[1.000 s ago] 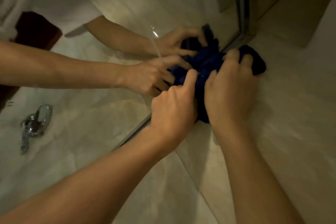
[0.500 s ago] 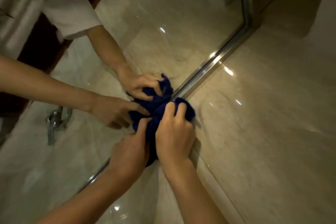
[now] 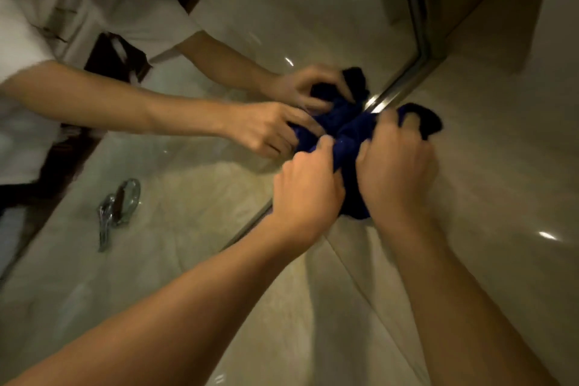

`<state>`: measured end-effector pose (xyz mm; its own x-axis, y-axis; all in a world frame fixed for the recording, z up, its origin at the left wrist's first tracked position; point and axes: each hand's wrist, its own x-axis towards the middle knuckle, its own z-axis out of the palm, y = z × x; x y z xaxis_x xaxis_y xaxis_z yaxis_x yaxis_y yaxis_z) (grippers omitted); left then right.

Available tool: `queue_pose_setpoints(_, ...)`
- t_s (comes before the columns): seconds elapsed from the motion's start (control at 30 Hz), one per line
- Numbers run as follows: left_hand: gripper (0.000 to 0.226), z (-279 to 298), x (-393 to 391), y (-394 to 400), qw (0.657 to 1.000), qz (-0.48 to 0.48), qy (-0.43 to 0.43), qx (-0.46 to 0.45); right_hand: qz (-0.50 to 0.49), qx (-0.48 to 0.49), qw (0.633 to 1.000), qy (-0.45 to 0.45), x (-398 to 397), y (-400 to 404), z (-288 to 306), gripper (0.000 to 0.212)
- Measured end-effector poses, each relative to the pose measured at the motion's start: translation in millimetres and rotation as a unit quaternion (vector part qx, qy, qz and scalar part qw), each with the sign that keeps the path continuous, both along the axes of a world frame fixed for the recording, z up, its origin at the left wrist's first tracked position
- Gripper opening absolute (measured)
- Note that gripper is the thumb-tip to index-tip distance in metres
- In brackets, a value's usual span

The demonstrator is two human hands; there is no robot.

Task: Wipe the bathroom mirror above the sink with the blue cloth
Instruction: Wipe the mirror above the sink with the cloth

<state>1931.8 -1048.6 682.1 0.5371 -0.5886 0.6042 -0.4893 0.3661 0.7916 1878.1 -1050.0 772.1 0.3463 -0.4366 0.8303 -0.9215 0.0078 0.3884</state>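
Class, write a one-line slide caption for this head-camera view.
Both hands, left hand and right hand, press a bunched blue cloth along the mirror edge.

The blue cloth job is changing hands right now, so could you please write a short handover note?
Left hand: grips the bunched blue cloth.
Right hand: grips the same cloth, beside the left.
Cloth: pressed against the mirror at its metal edge strip, partly over the tiled wall.
Done: cannot tell how much glass is already wiped.
Left: work the cloth across the remaining glass.
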Motion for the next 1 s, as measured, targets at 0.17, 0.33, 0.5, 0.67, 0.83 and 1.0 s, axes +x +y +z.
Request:
queue_pose_setpoints(0.17, 0.029, -75.7, 7.2, -20.0, 0.997, 0.001, -0.03, -0.064, 0.024, 0.026, 0.999, 0.03, 3.1, -16.8, -62.4, 0.019)
queue_pose_setpoints(0.33, 0.044, -144.5, 3.9, -15.0, 0.997, -0.018, -0.069, 0.005, 0.043, 0.068, 0.997, 0.02, -0.2, -18.7, -131.2, 0.036)
queue_pose_setpoints(0.5, 0.04, -175.8, 3.2, -6.0, 0.994, -0.019, -0.044, 0.094, 0.06, 0.135, 0.989, 0.024, 1.4, -10.8, -165.4, 0.029)
queue_pose_setpoints(0.67, 0.036, -155.9, 7.8, 15.1, 0.998, -0.055, 0.029, 0.026, 0.031, 0.231, 0.97, 0.072, -1.3, 7.2, -131.9, 0.02)
queue_pose_setpoints(0.83, 0.037, -67.2, 6.8, 28.0, 0.988, -0.015, 0.012, -0.151, 0.068, 0.074, 0.994, -0.052, -19.5, 28.1, -54.3, 0.03)
queue_pose_setpoints(1.0, 0.03, -37.0, -1.1, -8.8, 0.991, 0.013, 0.02, -0.13, 0.024, -0.051, 0.998, -0.031, -7.4, -11.3, -47.6, 0.018)
